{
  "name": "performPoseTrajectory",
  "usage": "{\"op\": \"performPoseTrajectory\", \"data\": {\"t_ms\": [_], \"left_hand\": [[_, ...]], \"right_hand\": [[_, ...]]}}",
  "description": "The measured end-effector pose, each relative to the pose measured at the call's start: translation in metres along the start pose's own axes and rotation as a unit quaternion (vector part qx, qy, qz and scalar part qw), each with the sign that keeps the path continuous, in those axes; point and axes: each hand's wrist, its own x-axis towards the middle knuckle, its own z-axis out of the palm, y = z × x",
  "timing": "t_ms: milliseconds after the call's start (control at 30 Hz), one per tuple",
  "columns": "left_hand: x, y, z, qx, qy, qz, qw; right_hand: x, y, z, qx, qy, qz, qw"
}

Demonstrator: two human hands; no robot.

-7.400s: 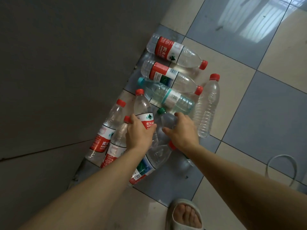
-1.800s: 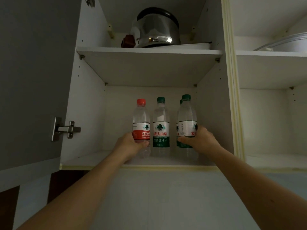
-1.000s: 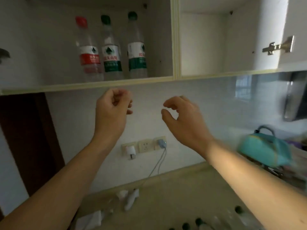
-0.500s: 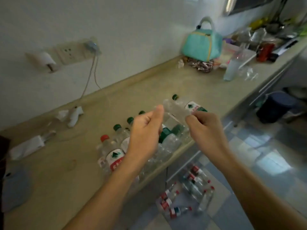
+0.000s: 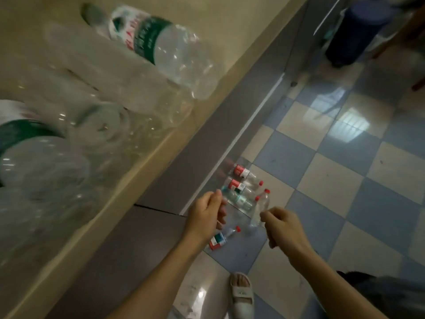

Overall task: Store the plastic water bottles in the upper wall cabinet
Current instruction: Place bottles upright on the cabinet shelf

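Head view. The person is leaning over the tabletop (image 5: 147, 155) edge and looking down at the floor (image 5: 333, 180). Both hands are reaching downward, empty. The left hand (image 5: 207, 217) is hanging with fingers loosely curled around nothing; the right hand (image 5: 281, 224) is likewise loosely curled, thumb and forefinger close together but pinching nothing I can make out.

Just beyond the hands, a cluster of plastic water bottles (image 5: 243, 194) is lying on the floor against the cabinet base (image 5: 207, 134); most are showing red caps. One more, a red-labelled bottle (image 5: 222, 238), is lying on its side between and slightly below the two hands. Up and to the left of the hands, blurred and very near the camera, several clear bottles are lying on the tabletop, among them a green-labelled bottle (image 5: 156, 49). A sandalled foot (image 5: 241, 293) is standing nearer the viewer than the hands. The wall cabinet is not showing in this view.

Judgement: the step in hand is fetching the next bottles from the floor. Next move calls for bending lower, closing each hand around a bottle body, then straightening and carrying both up to the cabinet shelf. Empty bottles are light and may roll away when nudged.
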Motion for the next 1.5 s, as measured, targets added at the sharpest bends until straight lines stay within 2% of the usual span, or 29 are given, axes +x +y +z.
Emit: {"op": "performPoseTrajectory", "data": {"t_ms": [167, 367, 600, 733, 967, 1100, 1200, 1267, 1400, 1500], "left_hand": [[0.088, -0.122, 0.028, 0.099, 0.017, -0.051, 0.994], [0.174, -0.265, 0.049, 0.182, -0.003, -0.085, 0.98], [0.255, -0.416, 0.052, 0.311, -0.005, -0.085, 0.946], [0.282, -0.474, 0.052, 0.355, -0.003, -0.073, 0.932], [0.314, -0.517, 0.067, 0.465, 0.013, -0.016, 0.885], [0.315, -0.519, 0.071, 0.439, 0.013, -0.011, 0.898], [0.31, -0.508, 0.07, 0.383, 0.026, -0.017, 0.923], [0.303, -0.497, 0.069, 0.353, 0.031, -0.009, 0.935], [0.289, -0.467, 0.07, 0.298, 0.025, 0.055, 0.953], [0.282, -0.446, 0.074, 0.26, 0.072, 0.098, 0.958]], "right_hand": [[0.095, 0.112, 0.028, 0.021, -0.034, 0.107, 0.994], [0.199, 0.234, 0.077, 0.042, -0.03, 0.192, 0.98], [0.296, 0.353, 0.165, 0.029, -0.078, 0.212, 0.974], [0.33, 0.39, 0.205, 0.064, -0.063, 0.236, 0.968], [0.359, 0.413, 0.247, 0.131, -0.021, 0.224, 0.966], [0.362, 0.409, 0.259, 0.183, 0.021, 0.21, 0.96], [0.357, 0.399, 0.255, 0.189, 0.036, 0.182, 0.964], [0.351, 0.387, 0.245, 0.179, 0.043, 0.142, 0.973], [0.335, 0.355, 0.215, 0.1, 0.035, -0.005, 0.994], [0.327, 0.336, 0.191, 0.007, 0.054, -0.113, 0.992]]}}
